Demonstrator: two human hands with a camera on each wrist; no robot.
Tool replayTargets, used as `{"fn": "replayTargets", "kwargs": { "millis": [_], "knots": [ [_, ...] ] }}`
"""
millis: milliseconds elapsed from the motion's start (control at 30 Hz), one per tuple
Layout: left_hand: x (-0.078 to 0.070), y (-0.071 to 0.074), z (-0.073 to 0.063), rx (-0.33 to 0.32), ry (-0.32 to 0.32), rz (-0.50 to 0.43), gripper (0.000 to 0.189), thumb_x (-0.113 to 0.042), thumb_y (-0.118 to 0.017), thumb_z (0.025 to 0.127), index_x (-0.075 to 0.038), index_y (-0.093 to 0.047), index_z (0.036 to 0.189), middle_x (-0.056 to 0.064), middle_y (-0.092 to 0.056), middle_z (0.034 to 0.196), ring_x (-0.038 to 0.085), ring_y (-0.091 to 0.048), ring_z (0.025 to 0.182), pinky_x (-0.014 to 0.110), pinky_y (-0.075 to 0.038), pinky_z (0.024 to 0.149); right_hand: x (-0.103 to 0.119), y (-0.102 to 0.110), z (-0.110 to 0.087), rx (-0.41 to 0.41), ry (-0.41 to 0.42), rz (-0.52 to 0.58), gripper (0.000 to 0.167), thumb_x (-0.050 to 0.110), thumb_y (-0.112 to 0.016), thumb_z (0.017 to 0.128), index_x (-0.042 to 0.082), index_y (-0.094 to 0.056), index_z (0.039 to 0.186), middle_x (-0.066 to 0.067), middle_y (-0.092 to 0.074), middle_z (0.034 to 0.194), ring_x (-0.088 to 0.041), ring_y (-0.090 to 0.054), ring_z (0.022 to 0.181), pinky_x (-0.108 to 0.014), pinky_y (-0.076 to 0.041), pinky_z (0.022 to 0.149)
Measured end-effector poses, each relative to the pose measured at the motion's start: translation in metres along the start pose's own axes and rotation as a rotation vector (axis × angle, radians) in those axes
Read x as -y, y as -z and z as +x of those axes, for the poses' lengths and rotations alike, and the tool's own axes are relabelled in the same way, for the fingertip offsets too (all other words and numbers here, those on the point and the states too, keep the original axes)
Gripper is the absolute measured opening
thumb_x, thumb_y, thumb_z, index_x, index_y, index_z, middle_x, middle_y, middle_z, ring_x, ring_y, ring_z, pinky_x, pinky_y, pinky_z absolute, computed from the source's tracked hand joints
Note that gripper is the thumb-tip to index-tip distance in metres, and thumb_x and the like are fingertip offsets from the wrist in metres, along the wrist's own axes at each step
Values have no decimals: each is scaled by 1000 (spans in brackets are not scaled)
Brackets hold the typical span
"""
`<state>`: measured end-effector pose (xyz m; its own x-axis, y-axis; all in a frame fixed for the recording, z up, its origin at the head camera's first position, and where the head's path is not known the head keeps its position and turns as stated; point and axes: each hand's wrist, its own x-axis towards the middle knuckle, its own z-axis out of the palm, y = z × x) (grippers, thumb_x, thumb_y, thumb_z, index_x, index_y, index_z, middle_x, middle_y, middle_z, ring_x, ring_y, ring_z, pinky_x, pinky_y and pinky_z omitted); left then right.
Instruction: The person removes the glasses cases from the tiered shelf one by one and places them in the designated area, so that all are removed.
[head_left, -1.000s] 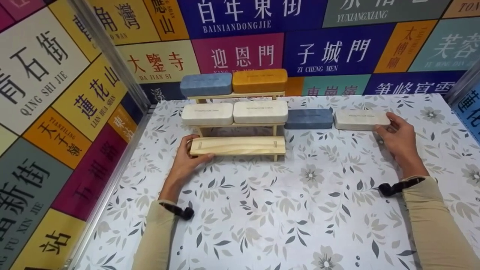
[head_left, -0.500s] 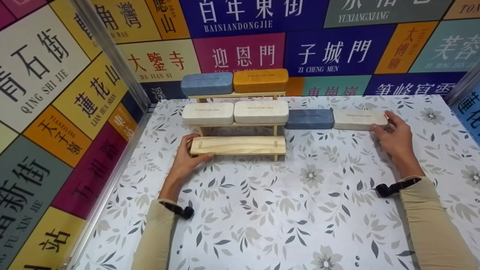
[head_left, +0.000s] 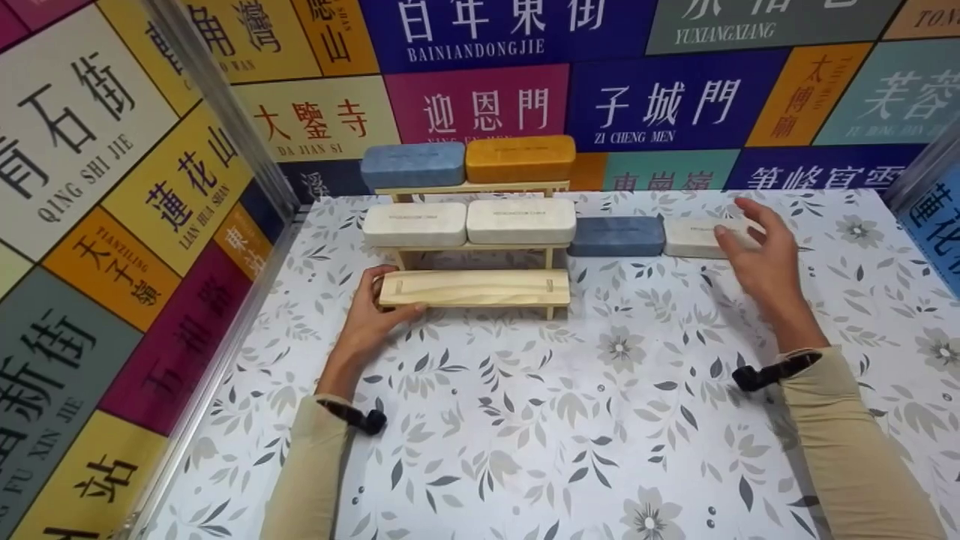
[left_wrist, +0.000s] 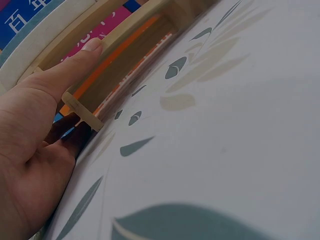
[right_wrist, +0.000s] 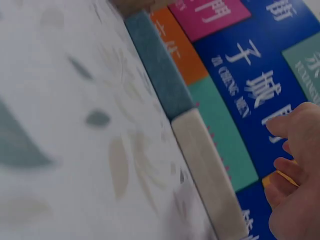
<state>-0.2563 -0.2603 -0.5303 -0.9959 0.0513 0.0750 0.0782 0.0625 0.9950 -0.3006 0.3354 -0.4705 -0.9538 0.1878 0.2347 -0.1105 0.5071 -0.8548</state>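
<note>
In the head view, my left hand grips the left end of the lowest step of a wooden tiered stand. Its thumb lies along the step's front edge, also plain in the left wrist view, with the other fingers around the end. My right hand hovers over the right end of a white glasses case, hiding part of it. In the right wrist view, the fingers stand apart from that white case, loosely bent around nothing. A blue glasses case lies end to end with the white one, beside the stand.
On the stand's top step sit a blue case and an orange case. Two white cases fill the middle step. Panels with lettering wall the back and left of the table, covered in leaf-patterned cloth.
My right hand slid the white case slightly left against the blue one, then let go and rose leftward above it. The left hand stayed on the stand.
</note>
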Motion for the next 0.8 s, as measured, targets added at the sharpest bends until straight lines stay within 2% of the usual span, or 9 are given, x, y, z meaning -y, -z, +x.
{"fn": "replayTargets", "kwargs": {
  "millis": [267, 367, 567, 800],
  "knots": [
    [0, 0, 0, 2, -15, 29, 86, -16, -95, 85, -15, -43, 154, 11, -62, 145, 25, -65, 124, 28, -54, 100, 34, -41, -17, 97, 198, 68, 59, 23, -75, 104, 15, -54, 159, -13, -50, 165, -33, -43, 156, -51, -35, 130],
    [1, -1, 0, 0, -18, 36, 86, -16, -96, 85, -14, -43, 154, 11, -63, 144, 25, -65, 124, 27, -54, 100, 44, -56, -23, 137, 243, 97, 59, 19, -74, 104, 12, -54, 159, -13, -52, 164, -32, -44, 155, -52, -37, 129],
    [1, -1, -1, -4, -4, 18, 88, -17, -98, 83, -17, -44, 153, 9, -63, 145, 26, -65, 128, 29, -53, 105, 65, -82, -33, 241, 256, 201, 58, 16, -72, 106, 8, -51, 159, -15, -52, 164, -33, -46, 154, -51, -39, 127],
    [-3, -2, -2, -11, 1, -2, 88, -20, -98, 82, -18, -45, 152, 9, -62, 146, 28, -64, 130, 32, -53, 110, 90, -112, -39, 316, 270, 294, 59, 19, -75, 105, 9, -52, 159, -8, -54, 162, -30, -48, 153, -51, -40, 127]
  ]
}}
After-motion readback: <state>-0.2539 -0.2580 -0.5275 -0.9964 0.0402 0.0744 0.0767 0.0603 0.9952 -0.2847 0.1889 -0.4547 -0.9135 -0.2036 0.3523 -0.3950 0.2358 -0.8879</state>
